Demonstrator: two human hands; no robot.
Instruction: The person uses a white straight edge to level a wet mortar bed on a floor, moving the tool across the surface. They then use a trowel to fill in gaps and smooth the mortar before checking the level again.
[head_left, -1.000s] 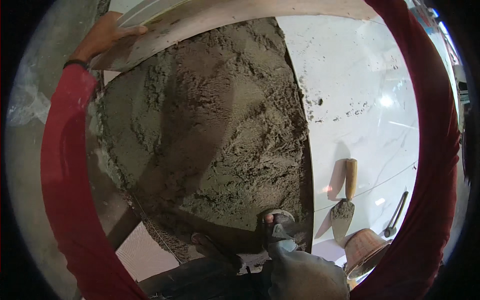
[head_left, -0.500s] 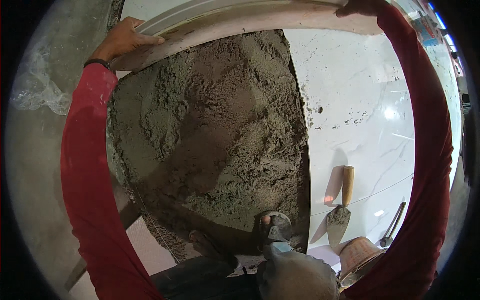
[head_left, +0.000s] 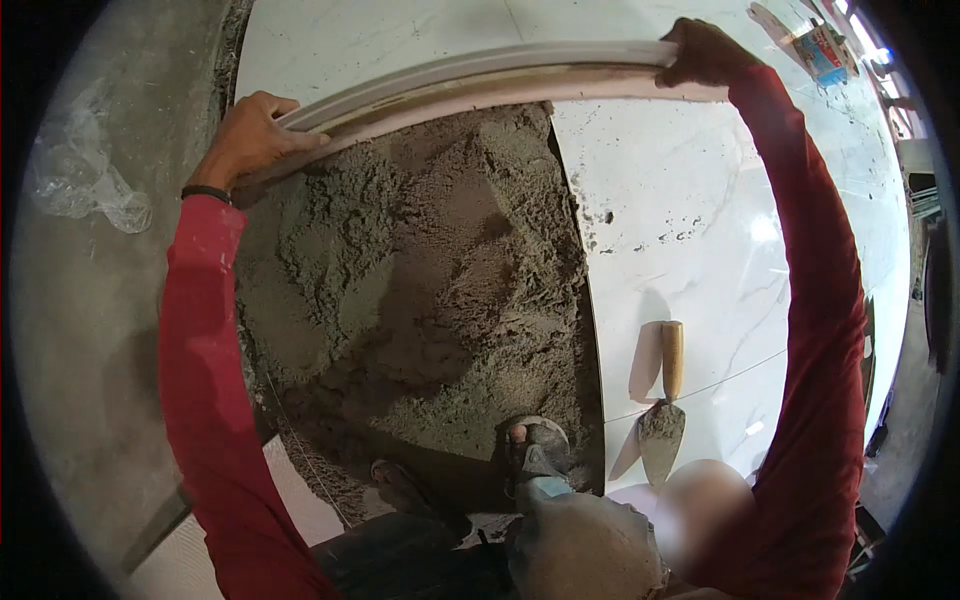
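Note:
Both hands hold a long, straight, pale slab-like piece [head_left: 480, 70], seen nearly edge-on. Its upper edge is whitish grey and ridged, its near face pinkish. My left hand [head_left: 250, 140] closes on the left end, thumb on the near side. At the right end, my right hand [head_left: 705, 55] grips the upper edge. The piece lies across the far edge of a rough bed of grey-brown wet mortar [head_left: 400, 270]; what is under it is hidden. A pointed trowel [head_left: 673, 365] with a wooden handle and mortar-smeared blade lies on white marbled tile [head_left: 680, 180] to the right.
My feet, one in a sandal [head_left: 545, 445], are at the mortar's near edge. Clear crumpled plastic [head_left: 85, 185] lies on the concrete at left. A pale ribbed tile [head_left: 190, 560] lies at the lower left, and a blue-and-red container [head_left: 825, 55] stands at the far right. A round shape near my right forearm is blurred.
The slab-like piece and both hands sit lower in the picture, and less of its pinkish face shows. More tile floor appears beyond it. The whole view has also shifted slightly.

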